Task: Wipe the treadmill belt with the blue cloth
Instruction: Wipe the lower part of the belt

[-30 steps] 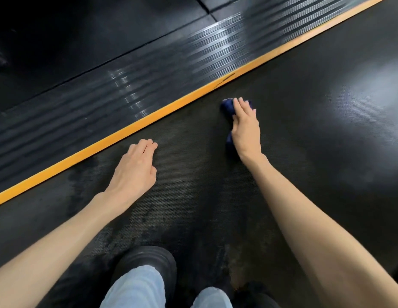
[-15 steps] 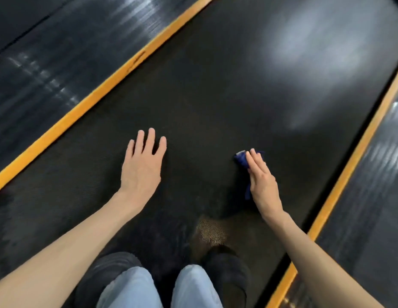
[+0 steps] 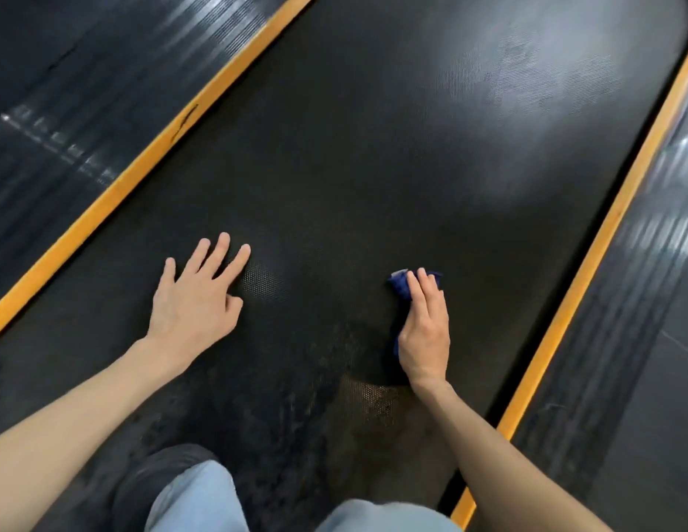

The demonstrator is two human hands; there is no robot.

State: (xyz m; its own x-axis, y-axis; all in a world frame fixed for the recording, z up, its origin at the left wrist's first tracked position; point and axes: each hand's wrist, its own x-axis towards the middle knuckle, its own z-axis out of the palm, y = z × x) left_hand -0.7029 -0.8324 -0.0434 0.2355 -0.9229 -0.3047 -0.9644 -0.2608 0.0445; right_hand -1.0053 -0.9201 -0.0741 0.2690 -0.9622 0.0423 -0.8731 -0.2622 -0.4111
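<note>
Belt (image 3: 373, 147), black and dimpled, runs up the view between 2 yellow strips (image 3: 143, 167), with ribbed rails (image 3: 85, 90) outside them. A worn brownish patch (image 3: 373, 401) sits near the knees. Jeans (image 3: 196, 497) and a dark shoe (image 3: 154, 478) are cut off at the bottom edge. Left hand (image 3: 196, 301) lies flat on the belt, fingers (image 3: 215, 255) spread wide. Right hand (image 3: 425, 328) presses the cloth (image 3: 400, 286) onto the belt, right of centre, with straight fingers. Most of the cloth is hidden beneath it.

Blue cloth (image 3: 401, 286), black dotted belt (image 3: 373, 147), orange stripes (image 3: 143, 163).
</note>
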